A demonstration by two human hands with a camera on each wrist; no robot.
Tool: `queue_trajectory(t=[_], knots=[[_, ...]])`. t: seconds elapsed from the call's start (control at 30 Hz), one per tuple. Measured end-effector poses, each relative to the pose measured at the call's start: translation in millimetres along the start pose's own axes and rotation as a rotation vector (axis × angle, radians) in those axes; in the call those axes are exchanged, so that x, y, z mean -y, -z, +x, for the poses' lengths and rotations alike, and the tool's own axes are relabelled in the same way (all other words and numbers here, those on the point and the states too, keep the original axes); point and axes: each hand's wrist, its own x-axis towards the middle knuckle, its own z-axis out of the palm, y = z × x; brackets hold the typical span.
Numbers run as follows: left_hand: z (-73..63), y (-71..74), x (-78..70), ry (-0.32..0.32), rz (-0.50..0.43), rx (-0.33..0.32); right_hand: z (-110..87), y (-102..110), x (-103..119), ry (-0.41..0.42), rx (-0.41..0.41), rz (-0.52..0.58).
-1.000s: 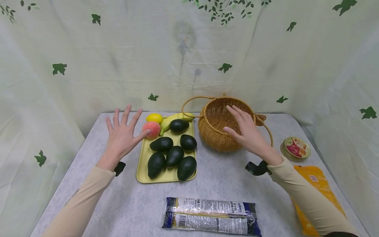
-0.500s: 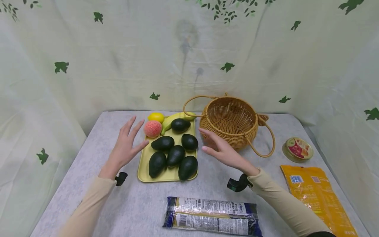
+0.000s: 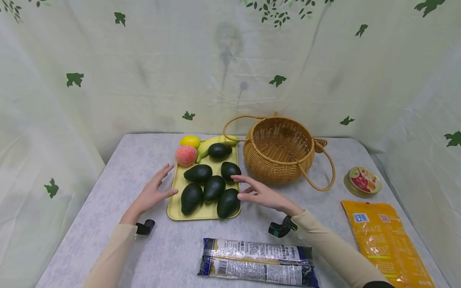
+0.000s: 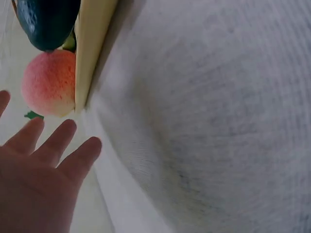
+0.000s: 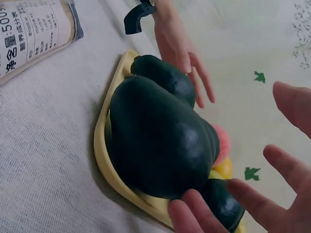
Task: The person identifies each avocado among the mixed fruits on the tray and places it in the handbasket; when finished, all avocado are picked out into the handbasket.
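A yellow tray (image 3: 174,216) holds several dark green avocados (image 3: 214,189), with a banana (image 3: 215,142), a pink peach (image 3: 186,155) and a lemon (image 3: 190,141) toward its back. Just off the tray's left edge hovers my left hand (image 3: 151,197), fingers extended and holding nothing. The left wrist view shows its spread fingertips below the peach (image 4: 50,83). At the tray's right side, my right hand (image 3: 264,196) is held with fingers apart, nothing in its grasp. Its fingertips lie close to the front right avocado (image 5: 158,138); whether they touch it I cannot tell.
A wicker basket (image 3: 277,170) with two handles stands behind my right hand. Near the front edge lie plastic-wrapped packages (image 3: 257,262) with blue ends. A round tin (image 3: 363,181) and an orange bag (image 3: 387,242) are on the right. Curtains surround the table (image 3: 162,260).
My right hand has come from over the basket, left and nearer, to the tray's right side. My left hand has dropped lower and closer to the tray's front half. The fruit looks unmoved.
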Motion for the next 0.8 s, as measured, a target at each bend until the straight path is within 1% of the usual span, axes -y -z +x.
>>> queue_trajectory(t=[0.1,0.17,0.23,0.33,0.4,0.5,0.67,0.8], knots=[[-2.0,0.8,7.0,0.074,-0.05,0.079,2.5,-0.7,-4.6,-0.009,0.047,-0.003],[-3.0,1.1,10.7,0.09,-0.071,0.126,4.6,-1.0,-6.5,-0.009,0.084,-0.003],[-3.6,0.9,14.4,0.078,-0.09,0.174,7.8,-1.6,-8.3,0.013,0.127,-0.032],[-3.5,0.2,18.8,0.027,-0.113,0.224,13.6,-2.9,-9.2,0.064,0.188,-0.11],[-3.8,0.2,20.9,-0.004,-0.118,0.24,18.0,-3.8,-8.9,0.102,0.215,-0.165],[-4.0,0.6,22.6,-0.029,-0.112,0.249,23.8,-4.1,-6.5,0.131,0.245,-0.213],[-3.9,0.5,23.7,-0.056,-0.077,0.264,33.0,-4.1,-4.9,0.133,0.28,-0.257],[-3.7,-0.4,22.7,-0.067,-0.059,0.268,39.1,-5.6,-7.9,0.132,0.276,-0.271]])
